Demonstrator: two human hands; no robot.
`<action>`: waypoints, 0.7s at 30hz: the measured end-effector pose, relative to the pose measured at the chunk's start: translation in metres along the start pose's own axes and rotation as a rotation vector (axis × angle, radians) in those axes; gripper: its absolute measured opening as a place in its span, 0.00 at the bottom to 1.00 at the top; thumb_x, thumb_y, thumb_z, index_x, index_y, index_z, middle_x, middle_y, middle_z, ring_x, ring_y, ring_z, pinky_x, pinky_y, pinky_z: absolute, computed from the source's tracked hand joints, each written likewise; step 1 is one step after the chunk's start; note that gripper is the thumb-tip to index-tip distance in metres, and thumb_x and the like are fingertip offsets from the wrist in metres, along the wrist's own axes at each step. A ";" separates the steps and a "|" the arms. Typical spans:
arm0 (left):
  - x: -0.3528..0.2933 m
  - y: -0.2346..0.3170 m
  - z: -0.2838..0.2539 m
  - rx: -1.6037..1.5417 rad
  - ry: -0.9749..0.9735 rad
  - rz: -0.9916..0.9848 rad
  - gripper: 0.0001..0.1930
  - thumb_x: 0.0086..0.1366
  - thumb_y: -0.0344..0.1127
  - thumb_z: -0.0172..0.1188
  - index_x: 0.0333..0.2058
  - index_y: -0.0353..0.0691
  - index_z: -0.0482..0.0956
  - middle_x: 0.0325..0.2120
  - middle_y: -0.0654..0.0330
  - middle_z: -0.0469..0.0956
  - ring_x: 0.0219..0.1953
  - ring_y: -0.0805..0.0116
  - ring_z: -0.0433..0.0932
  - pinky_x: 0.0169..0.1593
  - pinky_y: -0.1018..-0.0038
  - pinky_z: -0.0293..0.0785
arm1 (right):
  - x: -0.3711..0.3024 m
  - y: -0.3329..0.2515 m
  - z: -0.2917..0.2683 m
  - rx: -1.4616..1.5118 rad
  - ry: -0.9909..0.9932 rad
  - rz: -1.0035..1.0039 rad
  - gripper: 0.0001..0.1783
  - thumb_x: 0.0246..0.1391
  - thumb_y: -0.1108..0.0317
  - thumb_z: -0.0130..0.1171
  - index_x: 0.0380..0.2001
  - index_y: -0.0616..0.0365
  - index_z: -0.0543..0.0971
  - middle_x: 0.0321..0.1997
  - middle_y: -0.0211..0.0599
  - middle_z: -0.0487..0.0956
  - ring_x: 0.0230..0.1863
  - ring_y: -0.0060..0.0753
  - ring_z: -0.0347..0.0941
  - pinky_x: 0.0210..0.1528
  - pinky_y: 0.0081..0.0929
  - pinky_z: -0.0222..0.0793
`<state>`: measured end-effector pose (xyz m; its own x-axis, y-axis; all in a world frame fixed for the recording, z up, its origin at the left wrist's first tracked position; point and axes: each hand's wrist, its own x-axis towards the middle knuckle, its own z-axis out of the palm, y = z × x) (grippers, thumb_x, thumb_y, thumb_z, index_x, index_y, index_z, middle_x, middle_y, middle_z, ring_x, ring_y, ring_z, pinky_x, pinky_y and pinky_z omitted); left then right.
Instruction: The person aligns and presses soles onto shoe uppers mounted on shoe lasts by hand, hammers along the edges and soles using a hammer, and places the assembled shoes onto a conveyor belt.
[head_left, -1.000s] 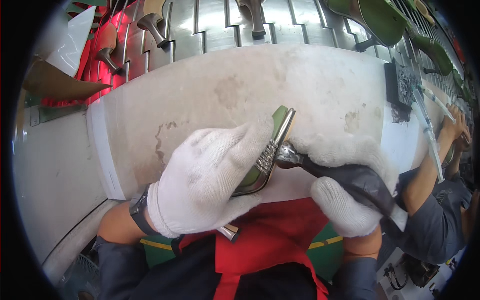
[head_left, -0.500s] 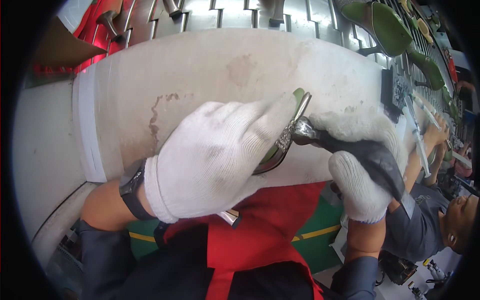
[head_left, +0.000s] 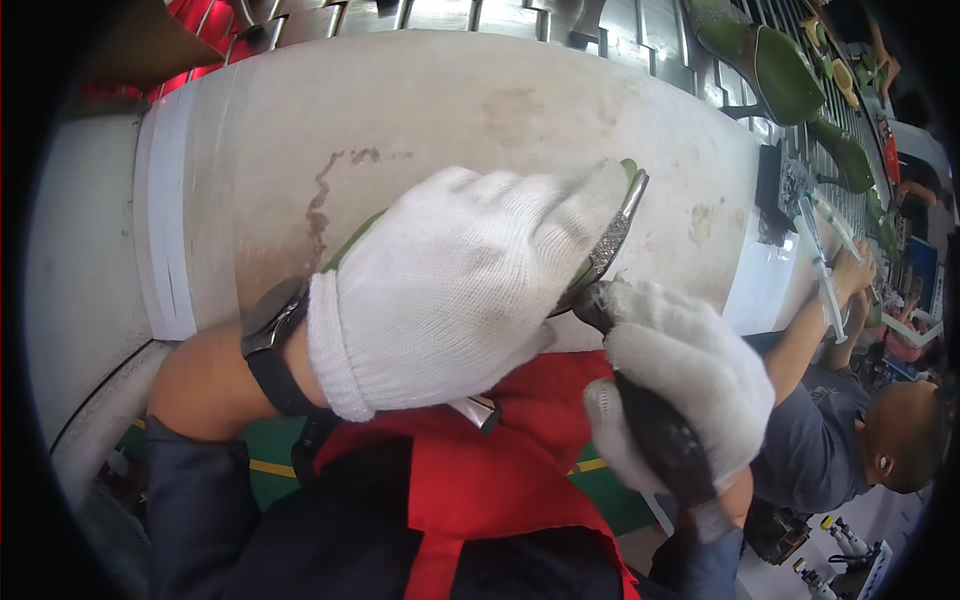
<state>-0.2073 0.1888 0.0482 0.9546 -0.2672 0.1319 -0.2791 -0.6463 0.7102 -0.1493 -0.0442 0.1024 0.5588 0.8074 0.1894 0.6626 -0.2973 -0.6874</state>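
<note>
Clamping a green shoe point(head_left: 638, 188) in the white-gloved left hand point(head_left: 445, 290), right over the near part of a pale, stained worktable point(head_left: 450, 100), with the back of the hand uppermost and the fingers curled round the sides; covering most of that shoe too, leaving in sight only the narrow front, slanting up and to the right, a glittering band point(head_left: 610, 243) close to the fingertips, a sliver of green behind the glove and a silver heel point(head_left: 478, 411) below it; over to the right hand point(head_left: 690, 370), also gloved in white, gripping a hammer point(head_left: 655, 430) in a closed fist round its dark handle, tail end pointing down and to the right; holding the hammer's head just beside the shoe's lower edge, too crowded in there to tell whether touching or just apart; wearing a black watch point(head_left: 272, 330) on the left wrist, plus a red and dark apron point(head_left: 480, 480); out beyond the table, on to a slatted metal conveyor point(head_left: 430, 15), with more green shoes point(head_left: 788, 78) at the upper right; nearer, at the table's right side, on to a dark block point(head_left: 768, 185), clear syringes point(head_left: 820, 275) and, just beside those, a co-worker's bare hand point(head_left: 853, 270).
</note>
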 end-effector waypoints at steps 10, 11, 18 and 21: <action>-0.012 -0.027 -0.015 -0.116 0.009 0.038 0.31 0.64 0.36 0.68 0.65 0.30 0.77 0.50 0.43 0.84 0.53 0.42 0.83 0.59 0.54 0.77 | -0.017 -0.020 0.057 -0.139 0.237 -0.006 0.19 0.46 0.74 0.76 0.44 0.63 0.84 0.47 0.56 0.87 0.48 0.62 0.87 0.54 0.47 0.85; -0.016 -0.030 -0.010 -0.142 0.101 0.038 0.25 0.68 0.36 0.64 0.62 0.32 0.80 0.49 0.46 0.85 0.51 0.42 0.83 0.58 0.54 0.77 | -0.018 -0.021 0.060 -0.120 0.207 0.014 0.20 0.46 0.75 0.76 0.44 0.63 0.84 0.47 0.56 0.87 0.48 0.62 0.87 0.54 0.47 0.84; -0.020 -0.030 -0.004 -0.136 0.184 0.045 0.22 0.70 0.33 0.63 0.61 0.35 0.82 0.47 0.47 0.85 0.49 0.42 0.83 0.55 0.53 0.77 | -0.026 -0.026 0.091 0.111 0.327 0.082 0.22 0.43 0.76 0.76 0.45 0.63 0.84 0.48 0.54 0.87 0.50 0.59 0.86 0.56 0.46 0.82; -0.021 -0.029 -0.002 -0.162 0.188 0.035 0.22 0.69 0.33 0.63 0.60 0.35 0.82 0.46 0.47 0.85 0.48 0.42 0.83 0.54 0.54 0.77 | -0.024 -0.023 0.087 0.226 0.252 0.092 0.22 0.42 0.76 0.76 0.45 0.62 0.84 0.48 0.53 0.87 0.50 0.58 0.86 0.56 0.46 0.82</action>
<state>-0.2186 0.2148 0.0265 0.9516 -0.1400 0.2734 -0.3059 -0.5123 0.8025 -0.2216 -0.0125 0.0524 0.7353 0.6227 0.2674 0.4925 -0.2199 -0.8421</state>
